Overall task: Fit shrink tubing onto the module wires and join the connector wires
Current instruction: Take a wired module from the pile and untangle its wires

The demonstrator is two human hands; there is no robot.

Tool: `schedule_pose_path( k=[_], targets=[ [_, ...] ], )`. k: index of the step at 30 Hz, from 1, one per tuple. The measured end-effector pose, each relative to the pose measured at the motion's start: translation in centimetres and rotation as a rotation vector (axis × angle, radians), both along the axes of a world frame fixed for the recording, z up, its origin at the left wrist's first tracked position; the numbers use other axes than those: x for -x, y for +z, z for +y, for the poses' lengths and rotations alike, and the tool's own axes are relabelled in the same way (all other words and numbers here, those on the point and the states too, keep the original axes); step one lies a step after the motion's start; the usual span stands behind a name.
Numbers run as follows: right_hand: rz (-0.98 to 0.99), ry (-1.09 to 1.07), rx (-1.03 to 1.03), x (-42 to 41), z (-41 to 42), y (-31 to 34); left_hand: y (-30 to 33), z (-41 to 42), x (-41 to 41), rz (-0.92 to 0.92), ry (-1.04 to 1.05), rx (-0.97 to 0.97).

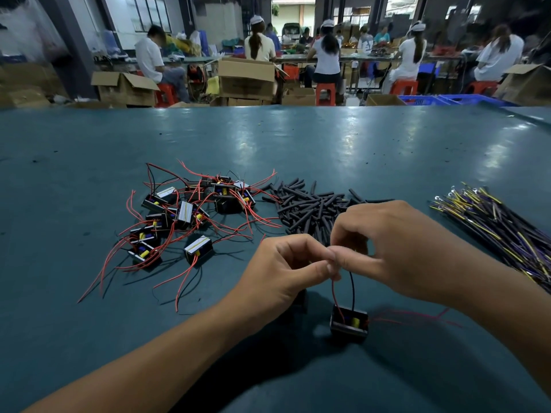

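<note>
module (348, 324) black, hanging by wires | tubing pile (310, 208) | connector wires (501, 225) bundled

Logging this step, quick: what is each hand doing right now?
Left hand: fingers curled, pinching the module's wires at the top.
Right hand: fingers curled, pinching the same wires; the module hangs below.

— Can you see what your fingertips (331, 263) pinch?

— No, they cover the wire ends; perhaps a tube is there. Your left hand (286, 269) hides a dark object under it, and the connector wires (507, 231) run past the right edge.
</note>
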State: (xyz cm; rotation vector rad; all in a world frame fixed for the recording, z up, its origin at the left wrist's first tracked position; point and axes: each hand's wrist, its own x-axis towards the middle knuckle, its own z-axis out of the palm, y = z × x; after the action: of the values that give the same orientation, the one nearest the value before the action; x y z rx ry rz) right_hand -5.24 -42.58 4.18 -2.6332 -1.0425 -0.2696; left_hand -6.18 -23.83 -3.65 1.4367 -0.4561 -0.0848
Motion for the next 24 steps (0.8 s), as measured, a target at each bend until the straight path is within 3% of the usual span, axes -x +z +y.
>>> schedule_pose_path(
  k=[4, 8, 11, 15, 20, 24],
  targets=[
    [-0.039, -0.145, 0.117, 0.7, 1.2, 0.4, 0.0, 0.0, 0.0, -0.042, 0.022, -0.042],
    [0.092, -0.208, -0.109, 0.3, 1.0, -0.5, -0.2, -0.3, 0.1, -0.058, 0.017, -0.052],
    [0.177, -0.029, -0.210, -0.6, -0.8, 0.0, -0.2, -0.3, -0.1, -0.047, 0.003, -0.040],
    [0.151, 0.247, -0.120, -1.1, -2.7, -0.2, -0.2, -0.1, -0.2, -0.041, -0.044, -0.033],
    [0.030, 0.240, -0.135, -1.4, -2.7, -1.4, -0.1, -0.1, -0.2, -0.055, -0.037, -0.052],
    [0.054, 0.255, -0.109, -1.4, -2.6, -1.4, -0.1, 0.0, -0.1, -0.075, -0.061, -0.080]
  ],
)
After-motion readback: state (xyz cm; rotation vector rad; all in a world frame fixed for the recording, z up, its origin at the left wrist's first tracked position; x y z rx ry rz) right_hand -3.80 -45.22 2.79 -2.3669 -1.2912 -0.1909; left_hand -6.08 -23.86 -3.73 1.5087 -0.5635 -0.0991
